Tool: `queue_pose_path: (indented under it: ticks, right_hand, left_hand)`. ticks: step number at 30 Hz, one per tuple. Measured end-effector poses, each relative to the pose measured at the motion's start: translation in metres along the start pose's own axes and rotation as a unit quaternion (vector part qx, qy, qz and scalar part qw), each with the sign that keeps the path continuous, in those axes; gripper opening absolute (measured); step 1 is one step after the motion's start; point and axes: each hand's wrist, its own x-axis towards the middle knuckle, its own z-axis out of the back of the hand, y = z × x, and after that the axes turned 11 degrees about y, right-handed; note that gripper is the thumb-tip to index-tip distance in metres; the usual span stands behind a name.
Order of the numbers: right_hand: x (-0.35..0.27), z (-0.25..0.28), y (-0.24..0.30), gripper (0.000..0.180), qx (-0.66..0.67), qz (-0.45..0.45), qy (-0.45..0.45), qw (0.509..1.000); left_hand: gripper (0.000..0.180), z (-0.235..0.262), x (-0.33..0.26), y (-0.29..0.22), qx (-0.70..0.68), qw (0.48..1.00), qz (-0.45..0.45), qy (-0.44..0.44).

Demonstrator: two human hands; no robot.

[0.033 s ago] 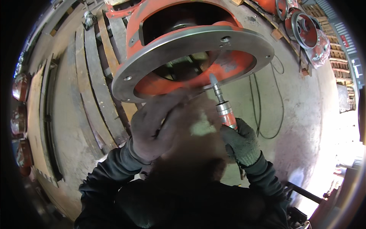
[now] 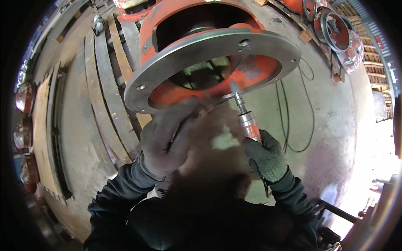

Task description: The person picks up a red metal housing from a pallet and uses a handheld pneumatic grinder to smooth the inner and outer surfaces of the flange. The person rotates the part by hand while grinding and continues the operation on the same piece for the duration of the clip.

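— What has the person got in the right hand [image 2: 268, 155]?

— A slim grinding tool [image 2: 247, 121], red at the body with a silver neck; the gloved grip is wrapped tight around its lower end; the small tip sits against the inner edge of the grey flange ring [image 2: 268, 62].

— And that ring belongs to what?

— A big red housing [image 2: 176, 21], round and hollow, tilted toward the person; the ring runs around its open mouth, with bolt holes in it; the whole thing stands on the concrete floor [image 2: 335, 108].

— The left hand [image 2: 167, 138]?

— Gloved too, raised just below the ring's near rim; fingers curled, partly blurred; whether that grip pinches the rim or only rests there, I cannot tell.

— Anything else about?

— Flat steel strips [image 2: 100, 83] lie on the floor to the left; a black cable [image 2: 307, 125] loops to the right; more red castings [image 2: 335, 29] sit well apart at the far right.
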Motion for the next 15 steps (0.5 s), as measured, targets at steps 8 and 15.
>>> queue_pose_path:
  ticks: [8,15]
  right_hand:
    - [-0.001,0.012,-0.014,0.02,-0.153,0.159,0.026,0.975]
    - [-0.021,0.036,0.012,0.025,-0.117,0.064,0.041,0.99]
  left_hand:
    - [0.037,0.028,0.006,-0.032,0.241,0.96,-0.117,0.086]
    - [0.039,0.019,0.029,-0.063,0.149,0.97,0.067,0.18]
